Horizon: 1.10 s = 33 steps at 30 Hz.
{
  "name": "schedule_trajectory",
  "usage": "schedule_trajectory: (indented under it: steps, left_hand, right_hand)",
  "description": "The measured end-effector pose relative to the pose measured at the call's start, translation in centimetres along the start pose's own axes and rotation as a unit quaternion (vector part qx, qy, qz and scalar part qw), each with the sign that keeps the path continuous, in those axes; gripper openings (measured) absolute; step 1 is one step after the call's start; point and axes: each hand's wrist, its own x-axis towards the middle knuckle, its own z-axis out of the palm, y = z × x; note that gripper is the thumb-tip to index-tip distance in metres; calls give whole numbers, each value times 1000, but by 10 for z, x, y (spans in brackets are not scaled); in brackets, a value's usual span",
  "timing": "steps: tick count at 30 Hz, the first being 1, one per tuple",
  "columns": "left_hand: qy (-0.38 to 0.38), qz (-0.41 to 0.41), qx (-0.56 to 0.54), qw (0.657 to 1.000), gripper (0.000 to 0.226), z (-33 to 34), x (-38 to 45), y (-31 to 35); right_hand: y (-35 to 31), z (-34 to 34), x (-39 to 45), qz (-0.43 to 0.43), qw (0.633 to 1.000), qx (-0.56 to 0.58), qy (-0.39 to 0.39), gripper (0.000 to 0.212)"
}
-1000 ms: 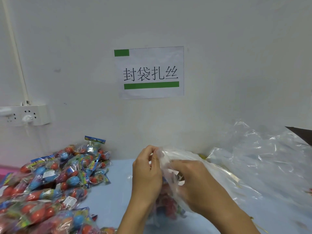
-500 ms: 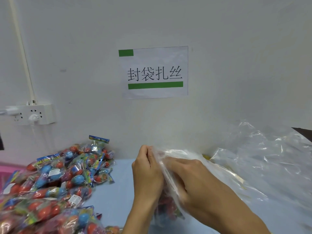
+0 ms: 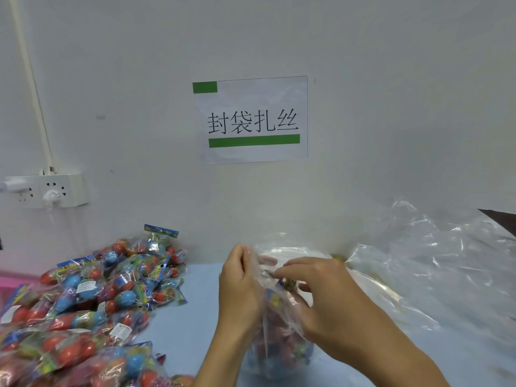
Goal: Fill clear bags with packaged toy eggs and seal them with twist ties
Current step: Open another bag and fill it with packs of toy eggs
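Note:
A clear bag filled with packaged toy eggs stands on the light blue table in front of me. My left hand grips the bag's gathered top from the left. My right hand pinches the plastic at the bag's mouth from the right, fingers pointing left. A heap of packaged toy eggs in red, blue and orange lies on the table's left side. I see no twist tie clearly in either hand.
A pile of empty clear bags covers the right side of the table. A white wall with a paper sign stands right behind. A power strip hangs on the wall at left.
My right hand's fingers have shifted up and left across the bag's mouth. The left hand keeps its hold on the bag's top. The camera view drifted a little.

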Motion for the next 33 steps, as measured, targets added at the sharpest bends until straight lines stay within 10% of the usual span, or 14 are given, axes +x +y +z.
schedule_trajectory:
  steps: [10,20,33]
  left_hand:
    - [-122,18,-31,992,34,-2,-2,12]
    - [-157,61,11,986,30,1,-3,8]
    - [-212,117,51,969,34,9,-16,20]
  right_hand:
    - [17,11,2,89,985,88,118,25]
    - [20,19,-8,100,992,-4,-73,17]
    - [13,30,-5,148,965,-208,-64,26]
